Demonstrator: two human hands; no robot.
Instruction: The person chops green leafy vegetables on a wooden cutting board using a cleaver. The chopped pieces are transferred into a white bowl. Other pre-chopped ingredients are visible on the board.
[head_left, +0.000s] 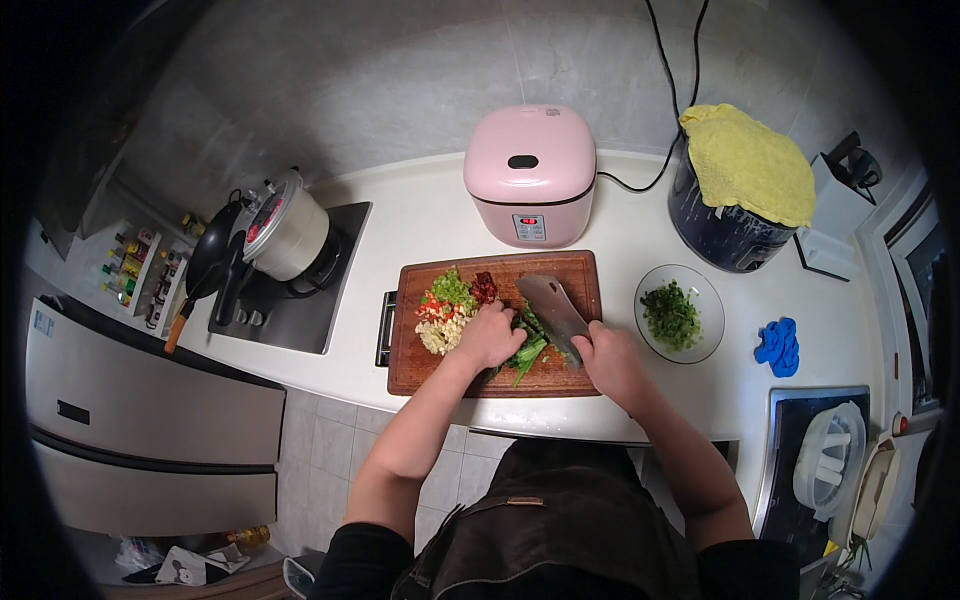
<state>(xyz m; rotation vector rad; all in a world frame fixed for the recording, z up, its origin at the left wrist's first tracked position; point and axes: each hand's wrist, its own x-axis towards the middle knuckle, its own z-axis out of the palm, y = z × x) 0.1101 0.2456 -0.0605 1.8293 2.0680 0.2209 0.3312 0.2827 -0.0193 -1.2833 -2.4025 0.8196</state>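
Note:
A wooden cutting board (442, 379) lies before me on the counter. My right hand (616, 361) grips a Chinese cleaver (553, 309) by its handle, its broad blade slanting over the board's right half. Bent over a bunch of leafy greens (531, 351), my left hand (491, 337) holds it down just left of the blade; the fingertips partly hide the leaves. Small heaps sit at the board's left: chopped green pieces (451, 287), red chopped pepper (430, 308), pale minced garlic (438, 335) and a dark red chopped heap (484, 288).
A pink rice cooker (530, 180) stands behind the board. Rightward are a glass bowl (716, 330) of chopped greens, a blue cloth (778, 346), a dark pot under a yellow towel (750, 165) and the sink (784, 450). A pressure cooker (289, 232) and wok (210, 251) occupy the left hob.

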